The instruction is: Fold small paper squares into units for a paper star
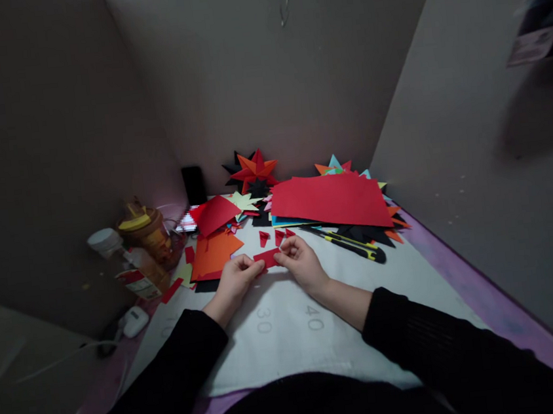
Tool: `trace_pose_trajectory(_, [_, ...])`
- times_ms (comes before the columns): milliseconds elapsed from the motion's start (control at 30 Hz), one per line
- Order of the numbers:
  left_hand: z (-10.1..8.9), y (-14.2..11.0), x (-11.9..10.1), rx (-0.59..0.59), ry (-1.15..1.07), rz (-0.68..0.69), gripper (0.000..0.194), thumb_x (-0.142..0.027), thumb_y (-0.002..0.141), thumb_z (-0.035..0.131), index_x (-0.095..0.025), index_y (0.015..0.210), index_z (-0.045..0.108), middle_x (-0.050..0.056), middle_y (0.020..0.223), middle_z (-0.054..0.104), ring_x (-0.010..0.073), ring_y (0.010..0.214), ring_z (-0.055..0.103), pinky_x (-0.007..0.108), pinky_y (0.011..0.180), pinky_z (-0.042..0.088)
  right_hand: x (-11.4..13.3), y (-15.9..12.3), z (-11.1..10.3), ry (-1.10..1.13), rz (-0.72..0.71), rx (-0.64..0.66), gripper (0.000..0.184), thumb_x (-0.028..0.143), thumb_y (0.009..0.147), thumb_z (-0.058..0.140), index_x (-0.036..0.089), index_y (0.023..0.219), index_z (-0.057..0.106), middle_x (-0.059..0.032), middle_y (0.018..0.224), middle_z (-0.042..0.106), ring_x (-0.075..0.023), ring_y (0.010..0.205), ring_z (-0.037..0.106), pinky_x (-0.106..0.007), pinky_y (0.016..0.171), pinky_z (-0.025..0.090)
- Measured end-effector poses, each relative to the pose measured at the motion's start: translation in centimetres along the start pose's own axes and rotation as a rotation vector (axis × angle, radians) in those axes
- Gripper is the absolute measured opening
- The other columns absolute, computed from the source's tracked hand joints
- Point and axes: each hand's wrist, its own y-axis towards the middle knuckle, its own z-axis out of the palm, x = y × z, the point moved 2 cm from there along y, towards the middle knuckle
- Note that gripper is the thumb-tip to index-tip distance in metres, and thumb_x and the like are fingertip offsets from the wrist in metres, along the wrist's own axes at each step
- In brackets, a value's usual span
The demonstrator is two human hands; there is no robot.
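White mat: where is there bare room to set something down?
Bare patches: between the black sleeves, around the printed 30 and 40; and between the right sleeve and cutter. Crowded: beyond the hands, with red sheets, orange paper and stars.

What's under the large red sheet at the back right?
Blue paper shows at its lower left; black paper spikes and orange spikes stick out at lower right. The red sheet covers the rest.

Black sleeves (175,369), cuffs (209,332) above wrists (217,311), black top (308,411), bare fingers (253,270)
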Motion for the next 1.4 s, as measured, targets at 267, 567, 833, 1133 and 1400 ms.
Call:
trace_pose_trajectory(267, [0.0, 0.1, 0.1, 0.020, -0.069, -0.032, 0.033, -0.036, 0.066, 0.076, -0.017, 0.055, 0.051, 0.000, 0.052, 0.057, 0.0109, 0.052, 0.053, 0.022, 0.051, 0.037, 0.1, 0.0, -0.1, 0.008, -0.001, 0.003, 0.032, 0.036, 0.064, 0.074, 0.023, 0.078, 0.049, 0.0057, 0.063, 0.053, -0.0130, 0.059, 0.053, -0.028, 0.061, 0.047])
trace_pose_trajectory(567, [0.1, 0.0, 0.0, 0.037, -0.098, -0.047, 0.035, -0.037, 0.065, 0.076, -0.017, 0.054, 0.050, -0.001, 0.051, 0.056, 0.0107, 0.053, 0.053, 0.022, 0.053, 0.036, -0.2, 0.1, -0.1, 0.018, 0.061, 0.029, 0.033, 0.040, 0.064, 0.074, 0.021, 0.083, 0.055, 0.0054, 0.058, 0.056, -0.0135, 0.056, 0.056, -0.028, 0.060, 0.046])
trace_pose_trajectory(833, [-0.3, -0.1, -0.4, -0.072, 0.098, 0.074, 0.030, -0.036, 0.067, 0.075, -0.016, 0.061, 0.054, -0.003, 0.055, 0.056, 0.0083, 0.051, 0.046, 0.020, 0.050, 0.032, 0.0, -0.1, -0.1, -0.121, 0.029, 0.064, 0.026, 0.040, 0.069, 0.069, 0.019, 0.062, 0.056, 0.0053, 0.054, 0.048, -0.0108, 0.052, 0.042, -0.025, 0.053, 0.035])
trace_pose_trajectory(1133, [-0.8, -0.1, -0.8, -0.149, 0.117, 0.107, 0.024, -0.034, 0.066, 0.075, -0.015, 0.063, 0.061, 0.001, 0.065, 0.063, 0.0114, 0.059, 0.054, 0.022, 0.056, 0.039, -0.6, 0.0, -0.5, -0.124, 0.053, 0.087, 0.024, 0.040, 0.072, 0.068, 0.019, 0.066, 0.057, 0.0036, 0.060, 0.050, -0.0120, 0.057, 0.042, -0.026, 0.056, 0.033])
trace_pose_trajectory(1400, [-0.8, -0.4, -1.1, -0.138, 0.181, 0.115, 0.026, -0.037, 0.066, 0.075, -0.014, 0.063, 0.063, 0.001, 0.063, 0.063, 0.0115, 0.057, 0.053, 0.022, 0.055, 0.039, -1.0, -0.1, -0.5, -0.071, 0.094, 0.100, 0.025, 0.039, 0.072, 0.068, 0.019, 0.065, 0.055, 0.0054, 0.055, 0.046, -0.0107, 0.053, 0.038, -0.025, 0.052, 0.029])
